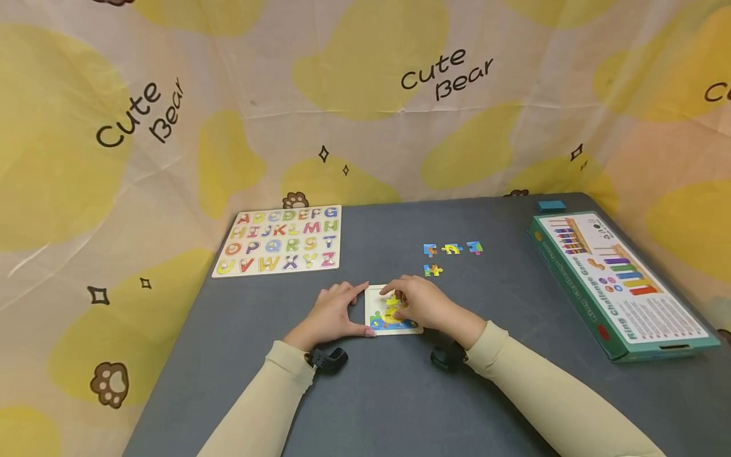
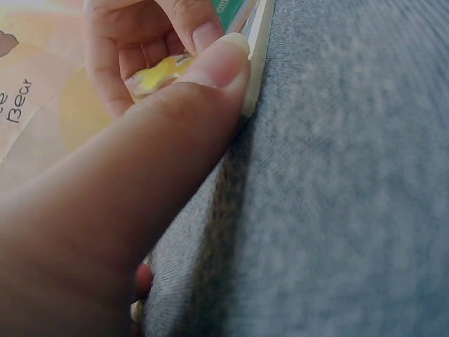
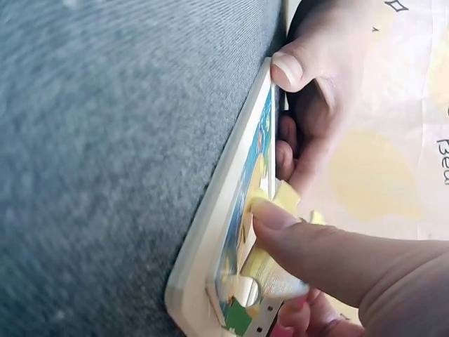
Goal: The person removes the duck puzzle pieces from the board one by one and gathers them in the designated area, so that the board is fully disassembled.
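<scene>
My R hand (image 1: 425, 306) has a yellow pc (image 3: 266, 274) pinched betw thumb & fingers, tilted over the puzzle tray (image 1: 374, 301); tray flat on table (image 1: 365, 393), betw my hands. L hand (image 1: 334, 312): thumb & index spread wide along tray's L edge, nothing gripped, thumb tip on near corner. Risks (my judgmt): tilted pc could snag the seated pcs (image 1: 394, 325) & lift one; tray could skid if L hand eases off. R wrist view shows the tilt, which head view flattens; only head view gets 4 loose pcs (image 1: 452, 249) beyond tray.
</scene>
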A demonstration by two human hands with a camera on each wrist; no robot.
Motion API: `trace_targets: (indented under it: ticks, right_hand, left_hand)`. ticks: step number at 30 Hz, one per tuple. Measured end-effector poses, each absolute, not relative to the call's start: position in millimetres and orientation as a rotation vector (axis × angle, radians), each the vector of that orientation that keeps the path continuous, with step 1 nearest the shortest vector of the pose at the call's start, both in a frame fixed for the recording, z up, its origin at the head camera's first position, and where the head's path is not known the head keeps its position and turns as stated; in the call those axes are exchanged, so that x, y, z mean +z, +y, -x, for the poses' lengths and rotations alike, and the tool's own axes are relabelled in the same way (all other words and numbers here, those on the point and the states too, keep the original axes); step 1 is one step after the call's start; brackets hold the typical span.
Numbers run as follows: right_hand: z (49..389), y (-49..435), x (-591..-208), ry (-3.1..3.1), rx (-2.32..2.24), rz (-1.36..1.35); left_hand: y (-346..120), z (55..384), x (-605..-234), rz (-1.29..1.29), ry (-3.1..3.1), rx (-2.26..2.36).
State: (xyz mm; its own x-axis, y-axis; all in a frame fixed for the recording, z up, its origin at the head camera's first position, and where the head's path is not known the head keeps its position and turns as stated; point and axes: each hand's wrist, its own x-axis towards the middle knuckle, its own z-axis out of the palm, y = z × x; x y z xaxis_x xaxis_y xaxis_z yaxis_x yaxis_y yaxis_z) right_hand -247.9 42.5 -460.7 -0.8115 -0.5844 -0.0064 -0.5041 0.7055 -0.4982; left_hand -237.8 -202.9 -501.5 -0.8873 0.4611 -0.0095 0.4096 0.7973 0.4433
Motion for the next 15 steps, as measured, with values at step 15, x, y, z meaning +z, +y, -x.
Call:
trace_targets:
  ticks: [15]
  right_hand:
    - [257.1,48.6,-461.5,2.691,-0.79,0.895]
  left_hand:
    - [-203.2,239.1,-501.1,-0.711,2.876,0.651]
